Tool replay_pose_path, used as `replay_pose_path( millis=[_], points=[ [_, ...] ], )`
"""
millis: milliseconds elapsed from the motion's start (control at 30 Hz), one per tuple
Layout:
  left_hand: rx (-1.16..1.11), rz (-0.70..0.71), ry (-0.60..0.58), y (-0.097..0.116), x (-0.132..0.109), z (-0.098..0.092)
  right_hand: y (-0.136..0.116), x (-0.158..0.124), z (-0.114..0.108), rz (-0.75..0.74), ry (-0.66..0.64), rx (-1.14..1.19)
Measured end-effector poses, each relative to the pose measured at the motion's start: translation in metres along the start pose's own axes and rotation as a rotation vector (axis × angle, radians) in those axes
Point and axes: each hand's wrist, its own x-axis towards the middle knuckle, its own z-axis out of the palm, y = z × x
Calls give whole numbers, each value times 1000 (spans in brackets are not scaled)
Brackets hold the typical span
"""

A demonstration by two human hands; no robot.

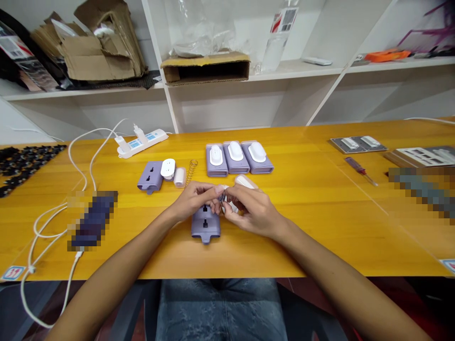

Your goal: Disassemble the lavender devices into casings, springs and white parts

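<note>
On the left of the work area, one lavender plastic shell with dark socket slots (151, 176) lies just beside a white rounded socket piece (168, 168), a pale squat cylinder (180, 177) and a copper-coloured wire coil (192, 169), so this set looks unassembled. Near the centre, over the far end of a second lavender socketed shell (206, 227), the left hand (196, 200) and right hand (254, 208) meet, fingertips pinched narrowly around a small dark-and-white part (222, 196), mostly hidden; this set also seems unfinished. Behind them, three lavender blocks with white oval caps (235, 163) stand in a row, apparently complete. Across the glossy yellow-brown wooden table (249, 258) are small black parts (30, 163), a white power strip (144, 143) and, far right, a dark-red-handled screwdriver (356, 167). White shelving (309, 78) behind holds a torn brown cardboard box (101, 57) and a clear plastic bottle (277, 42).
</note>
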Motion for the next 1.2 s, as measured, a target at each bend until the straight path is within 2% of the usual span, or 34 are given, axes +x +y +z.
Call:
replay_pose_path(
  millis=[267, 533, 833, 1067, 1200],
  points=[
    [25, -38, 24, 0, 1, 0, -2, 1, 0, -14, -2, -21],
    [61, -102, 38, 10, 0, 9, -6, 4, -1, -75, 12, -31],
    [34, -173, -15, 15, -3, 12, -5, 0, 0, -115, -1, -64],
    [-27, -103, 145, 18, -3, 23, -1, -1, -3, -116, -41, -112],
    [46, 9, 197, 15, -5, 24, -1, -1, -1, -110, -52, -75]
  ],
)
